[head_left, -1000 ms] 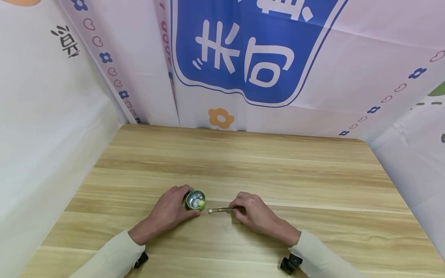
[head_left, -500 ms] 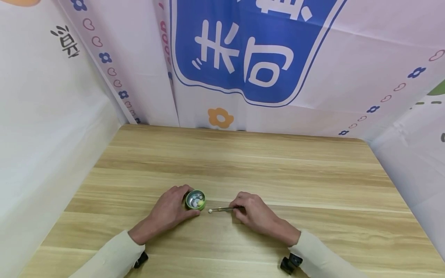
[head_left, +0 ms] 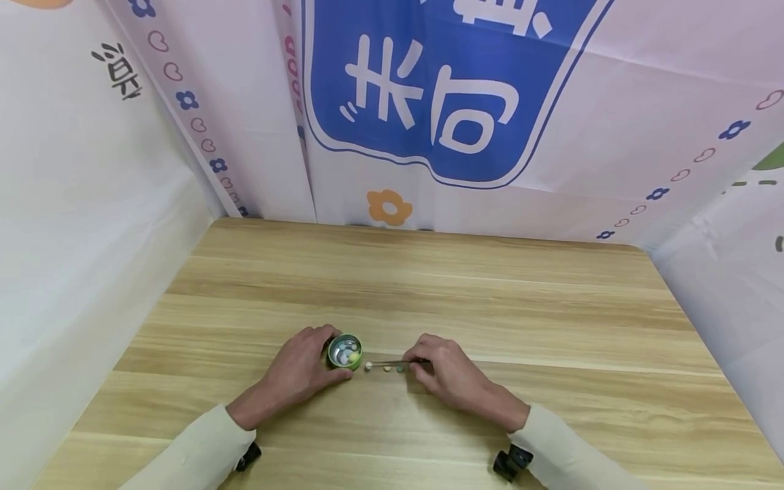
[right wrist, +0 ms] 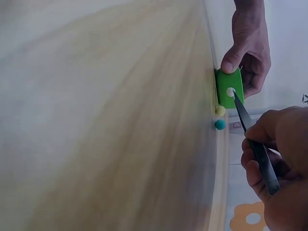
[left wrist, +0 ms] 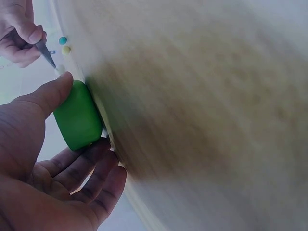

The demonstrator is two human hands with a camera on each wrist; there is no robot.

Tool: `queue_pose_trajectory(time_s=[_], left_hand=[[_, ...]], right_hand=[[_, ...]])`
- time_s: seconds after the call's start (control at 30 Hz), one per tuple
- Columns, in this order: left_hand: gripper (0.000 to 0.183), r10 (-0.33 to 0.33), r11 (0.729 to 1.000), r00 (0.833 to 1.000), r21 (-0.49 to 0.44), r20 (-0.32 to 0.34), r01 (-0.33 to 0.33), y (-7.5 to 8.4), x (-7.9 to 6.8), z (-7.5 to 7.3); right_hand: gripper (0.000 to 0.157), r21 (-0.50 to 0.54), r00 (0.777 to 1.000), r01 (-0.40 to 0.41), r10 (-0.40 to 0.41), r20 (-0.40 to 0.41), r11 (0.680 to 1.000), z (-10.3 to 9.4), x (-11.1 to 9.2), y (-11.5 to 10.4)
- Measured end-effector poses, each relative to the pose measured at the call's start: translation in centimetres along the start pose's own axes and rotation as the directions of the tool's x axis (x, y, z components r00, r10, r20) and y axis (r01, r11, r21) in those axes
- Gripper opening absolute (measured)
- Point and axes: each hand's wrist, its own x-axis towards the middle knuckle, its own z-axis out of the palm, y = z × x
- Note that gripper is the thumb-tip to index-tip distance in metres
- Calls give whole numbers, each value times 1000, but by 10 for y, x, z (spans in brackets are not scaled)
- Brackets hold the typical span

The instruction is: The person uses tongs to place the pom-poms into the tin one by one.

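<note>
My left hand holds a small round green tin between thumb and fingers on the table. Inside the tin, in the head view, lie several pale balls and a yellow one. To the right, my right hand pinches a pair of metal tweezers, which point left toward the tin. A small white ball sits at their tips, just right of the tin and apart from it in the head view. Below the tweezers, a yellowish ball and a teal ball rest on the table.
The wood-grain table stretches out behind and to both sides of the hands. Printed white cloth hangs along its back and sides. Dark wrist devices show at the left cuff and right cuff.
The tweezers have risen slightly with the white ball at their tips. The yellowish and teal balls beneath now show more plainly. My left hand and the tin have stayed in place.
</note>
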Motion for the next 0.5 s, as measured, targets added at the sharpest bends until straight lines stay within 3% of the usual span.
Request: queue_pose_trajectory(time_s=[0.5], left_hand=[[53,11,1000,1000,7,-5,-11,0,0,0]], right_hand=[[12,10,998,6,-6,-64,1000,0,4,-3]])
